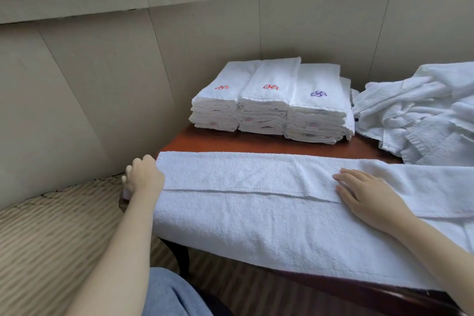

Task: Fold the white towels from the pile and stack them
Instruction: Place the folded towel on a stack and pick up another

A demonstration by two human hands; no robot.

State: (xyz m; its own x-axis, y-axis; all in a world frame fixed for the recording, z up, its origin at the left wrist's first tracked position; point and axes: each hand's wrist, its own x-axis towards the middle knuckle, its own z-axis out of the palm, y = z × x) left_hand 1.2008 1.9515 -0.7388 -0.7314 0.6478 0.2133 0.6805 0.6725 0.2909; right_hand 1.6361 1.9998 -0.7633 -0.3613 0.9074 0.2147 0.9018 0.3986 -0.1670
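Three stacks of folded white towels (269, 100) at the far side of the wooden table (256, 142), side by side and close to the wall (205, 38), presumably to leave the near half free as a working surface. To the far right, the loose pile of unfolded towels (420, 110), just beside the stacks and within reach. Along the near edge, one long towel (256, 226) laid left to right, already doubled lengthwise, flap (230, 174) uppermost, its hem visible across the middle. With the left hand (143, 177), grips the towel's left end at the table's corner, fingers curled round it, likely to keep the cloth taut and square. With the right hand (366, 197), presses flat on the flap near its hem, fingers straight and slightly spread, apparently pinning the layers against slipping. Judged mid-fold: crosswise folds not yet made, stacking to follow.
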